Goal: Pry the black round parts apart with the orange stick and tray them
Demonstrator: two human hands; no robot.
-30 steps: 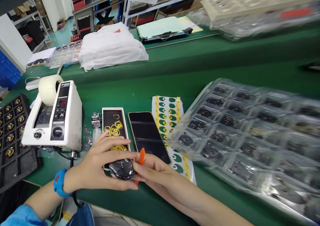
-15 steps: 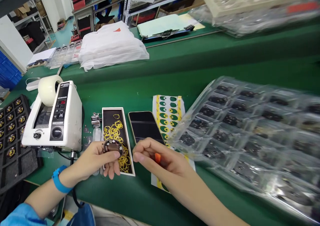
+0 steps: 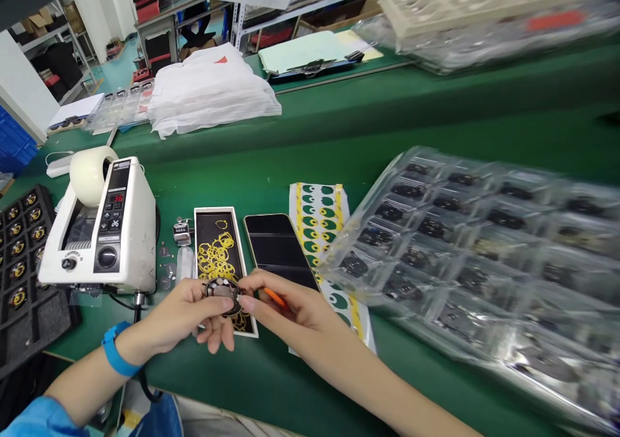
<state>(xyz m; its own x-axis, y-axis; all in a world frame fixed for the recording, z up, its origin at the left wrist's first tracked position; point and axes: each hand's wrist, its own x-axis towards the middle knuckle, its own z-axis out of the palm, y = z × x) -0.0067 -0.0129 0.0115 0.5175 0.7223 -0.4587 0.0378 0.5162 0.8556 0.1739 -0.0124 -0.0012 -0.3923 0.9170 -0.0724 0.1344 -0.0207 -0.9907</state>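
My left hand (image 3: 186, 311) grips a small round watch-like housing (image 3: 223, 294) by its edge, thumb on top, with electronic parts showing inside a dark ring. At the right side of that housing, the thumb and forefinger of my right hand (image 3: 295, 304) are pinched together and touch its rim. A slim orange object (image 3: 275, 297), perhaps a tool handle, lies within the curled fingers of my right hand; its ends are hidden. Beneath the housing stands a white-rimmed box (image 3: 238, 237) holding many yellow rings (image 3: 213, 259), partly covered by my left hand.
A tape dispenser (image 3: 128, 230) and a tally counter (image 3: 182, 230) stand to the left, near a black foam tray (image 3: 46, 308). Right of the box lie a phone (image 3: 274, 246) and a sticker sheet (image 3: 314, 211). A clear compartment tray (image 3: 465, 250) of dark parts fills the right side.
My right hand has moved left and its fingertips now meet the round housing. More of the orange object shows. The view has shifted slightly.
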